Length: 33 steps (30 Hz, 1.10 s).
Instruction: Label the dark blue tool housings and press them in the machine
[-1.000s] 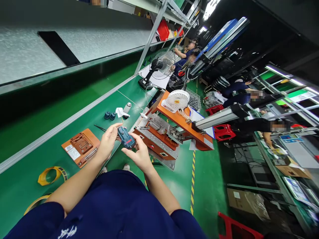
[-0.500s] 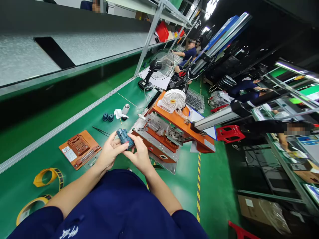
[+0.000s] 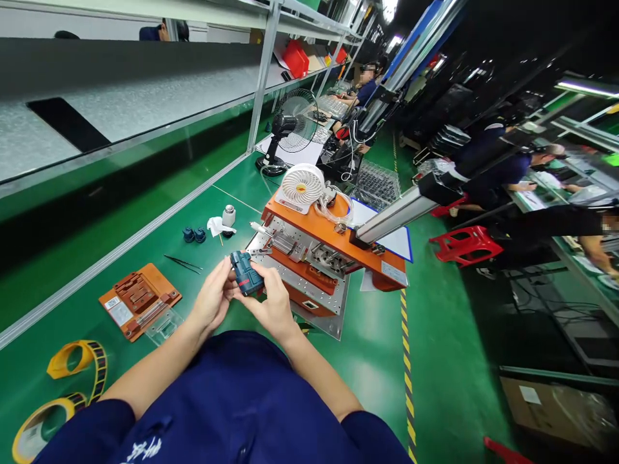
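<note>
A small dark teal battery pack [image 3: 246, 273] with a red stripe is held up in front of my chest. My left hand [image 3: 216, 293] grips its left side, fingers curled round it. On its other side, my right hand [image 3: 272, 298] pinches it between thumb and fingers. Left of my hands, black tweezers [image 3: 184, 263] lie on the green bench. An orange fixture plate [image 3: 140, 299] with a recessed block and a white label sits nearer my left forearm. Just beyond my right hand stands an orange and metal press machine [image 3: 309, 258].
Two dark teal caps [image 3: 194, 234], a white tissue [image 3: 220, 226] and a small bottle [image 3: 229, 214] stand farther back. Rolls of yellow label tape [image 3: 72, 359] lie at left. A white fan [image 3: 302, 187] tops the machine; a black fan [image 3: 290, 125] is behind. Co-workers sit beyond.
The battery pack has been turned in my hands, and its red stripe now shows more fully. My view has shifted, so the bench items appear farther left.
</note>
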Each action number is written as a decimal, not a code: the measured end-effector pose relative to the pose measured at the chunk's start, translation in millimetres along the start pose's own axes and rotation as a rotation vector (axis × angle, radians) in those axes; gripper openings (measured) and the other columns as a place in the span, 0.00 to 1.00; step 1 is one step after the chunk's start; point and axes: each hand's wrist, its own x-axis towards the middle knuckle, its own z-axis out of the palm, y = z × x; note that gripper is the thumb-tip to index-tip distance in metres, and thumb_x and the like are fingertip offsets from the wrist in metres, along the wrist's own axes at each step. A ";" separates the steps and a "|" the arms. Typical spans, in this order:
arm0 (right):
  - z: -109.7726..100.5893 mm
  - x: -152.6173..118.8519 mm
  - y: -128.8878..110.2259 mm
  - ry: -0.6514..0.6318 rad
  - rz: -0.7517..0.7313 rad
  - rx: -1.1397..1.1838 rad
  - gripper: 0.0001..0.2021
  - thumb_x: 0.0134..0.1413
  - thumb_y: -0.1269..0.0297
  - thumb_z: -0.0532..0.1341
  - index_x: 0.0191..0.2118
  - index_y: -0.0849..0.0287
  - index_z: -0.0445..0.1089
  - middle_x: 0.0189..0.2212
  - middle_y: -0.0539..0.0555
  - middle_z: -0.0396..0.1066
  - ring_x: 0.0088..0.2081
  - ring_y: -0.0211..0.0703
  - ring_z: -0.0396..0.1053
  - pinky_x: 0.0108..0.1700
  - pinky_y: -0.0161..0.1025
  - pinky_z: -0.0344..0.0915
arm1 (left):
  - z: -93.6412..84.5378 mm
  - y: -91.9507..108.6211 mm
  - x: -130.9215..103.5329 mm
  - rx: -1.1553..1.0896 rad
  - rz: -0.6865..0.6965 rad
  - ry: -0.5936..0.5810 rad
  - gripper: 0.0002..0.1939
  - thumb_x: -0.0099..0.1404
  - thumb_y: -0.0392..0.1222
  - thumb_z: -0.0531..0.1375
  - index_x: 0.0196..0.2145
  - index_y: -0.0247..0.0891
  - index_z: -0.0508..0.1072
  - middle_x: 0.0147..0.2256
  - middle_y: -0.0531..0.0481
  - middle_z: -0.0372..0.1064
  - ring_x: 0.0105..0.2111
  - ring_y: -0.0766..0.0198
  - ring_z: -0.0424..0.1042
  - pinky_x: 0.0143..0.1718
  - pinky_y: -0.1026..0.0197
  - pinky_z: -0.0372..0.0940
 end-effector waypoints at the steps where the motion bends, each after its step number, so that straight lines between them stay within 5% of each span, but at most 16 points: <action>1: -5.1 -0.3 2.2 0.016 0.005 0.030 0.30 0.55 0.59 0.71 0.61 0.56 0.63 0.46 0.58 0.70 0.46 0.50 0.70 0.50 0.47 0.72 | 4.0 -1.4 0.3 -0.003 -0.021 0.001 0.33 0.62 0.59 0.65 0.59 0.37 0.71 0.37 0.45 0.80 0.23 0.68 0.73 0.23 0.68 0.66; 7: -22.8 -9.7 29.5 0.054 0.112 0.074 0.29 0.52 0.67 0.70 0.60 0.56 0.64 0.47 0.58 0.70 0.45 0.49 0.71 0.48 0.46 0.73 | 23.3 -28.0 0.1 0.052 -0.044 -0.016 0.40 0.56 0.48 0.73 0.63 0.40 0.66 0.45 0.43 0.80 0.38 0.60 0.80 0.36 0.66 0.72; 14: -23.8 -24.9 60.0 -0.065 0.118 0.003 0.34 0.48 0.70 0.72 0.61 0.57 0.64 0.48 0.60 0.69 0.49 0.54 0.70 0.52 0.51 0.71 | 18.5 -65.7 20.5 0.072 -0.198 0.029 0.24 0.57 0.44 0.72 0.50 0.38 0.76 0.46 0.43 0.79 0.44 0.54 0.80 0.43 0.60 0.74; 18: -30.8 -33.7 73.2 -0.028 0.185 0.210 0.17 0.55 0.66 0.67 0.51 0.56 0.73 0.44 0.56 0.68 0.45 0.47 0.70 0.43 0.41 0.72 | 2.1 -80.9 35.4 0.083 -0.290 0.095 0.22 0.54 0.44 0.73 0.46 0.40 0.77 0.43 0.46 0.78 0.42 0.57 0.79 0.43 0.59 0.74; 22: -33.3 -44.1 102.3 0.048 0.413 0.320 0.11 0.59 0.64 0.61 0.47 0.58 0.74 0.43 0.56 0.70 0.37 0.42 0.70 0.39 0.40 0.69 | -16.4 -98.8 42.4 0.430 -0.265 -0.065 0.24 0.53 0.51 0.73 0.45 0.38 0.78 0.38 0.46 0.77 0.38 0.58 0.76 0.41 0.58 0.72; 27: -19.3 -62.5 128.0 -0.115 0.528 0.406 0.18 0.57 0.58 0.62 0.51 0.57 0.74 0.45 0.58 0.73 0.42 0.48 0.72 0.45 0.45 0.69 | -34.9 -125.7 45.6 0.886 -0.036 -0.312 0.33 0.48 0.61 0.71 0.46 0.38 0.77 0.44 0.43 0.78 0.47 0.48 0.73 0.53 0.54 0.66; 33: -1.2 -71.5 122.7 -0.092 0.639 0.472 0.13 0.50 0.62 0.65 0.43 0.57 0.76 0.37 0.53 0.76 0.40 0.48 0.71 0.46 0.43 0.65 | -54.7 -139.5 48.2 0.996 0.026 -0.330 0.28 0.53 0.63 0.67 0.41 0.38 0.74 0.37 0.46 0.75 0.39 0.54 0.71 0.45 0.56 0.66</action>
